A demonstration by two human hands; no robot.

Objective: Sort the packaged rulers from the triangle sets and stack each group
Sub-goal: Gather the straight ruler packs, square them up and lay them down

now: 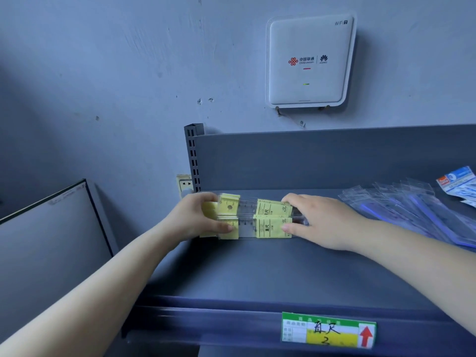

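Two side-by-side stacks of packaged rulers [257,219], clear with yellow paper labels, lie on the grey shelf [257,269] near its left end. My left hand [198,217] grips their left end, thumb on the front ruler and fingers over the back. My right hand [319,220] holds the right end, thumb at the front label and fingers curled over the top. A loose fanned pile of triangle sets [412,210] in clear bags with blue parts lies to the right on the same shelf.
A blue and white packet [461,185] lies at the far right. A slotted upright post [193,155] and a wall socket [185,185] stand at the shelf's left end. A price label [327,329] hangs on the front edge. A router [310,61] is on the wall.
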